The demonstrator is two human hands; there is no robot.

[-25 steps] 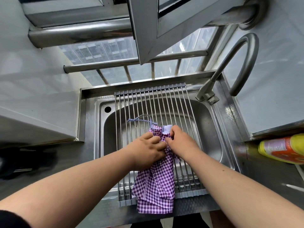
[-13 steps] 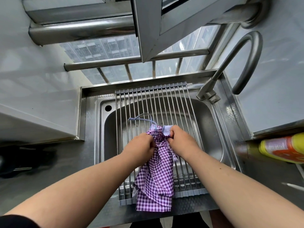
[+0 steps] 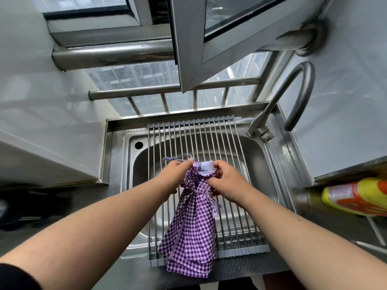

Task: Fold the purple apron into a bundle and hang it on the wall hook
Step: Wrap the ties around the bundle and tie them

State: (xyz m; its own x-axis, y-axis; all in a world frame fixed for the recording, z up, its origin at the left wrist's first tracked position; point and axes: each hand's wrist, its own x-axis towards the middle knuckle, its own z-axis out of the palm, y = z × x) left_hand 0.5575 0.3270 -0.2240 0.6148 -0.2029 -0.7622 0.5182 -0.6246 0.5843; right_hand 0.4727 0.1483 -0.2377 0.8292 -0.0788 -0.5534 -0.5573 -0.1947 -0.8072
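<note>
The purple checked apron (image 3: 191,233) lies folded into a long bundle on the metal roll-up rack (image 3: 228,185) over the sink, with a strap tied round its upper part. My left hand (image 3: 174,176) pinches the bundle's top left edge, where a thin grey cord loop (image 3: 178,158) sticks out. At the top right, my right hand (image 3: 227,181) grips the cloth beside a white patch (image 3: 206,168). The lower end of the apron hangs over the rack's near edge. No wall hook is in view.
The steel sink (image 3: 259,162) sits under the rack, with a curved tap (image 3: 293,97) at its back right. A yellow and orange bottle (image 3: 356,197) lies on the counter at right. An open window frame (image 3: 209,49) juts in overhead above horizontal bars.
My hands have drawn apart at the apron's top, and the tied strap round the bundle now shows. The bundle has lifted slightly and the white patch is more exposed.
</note>
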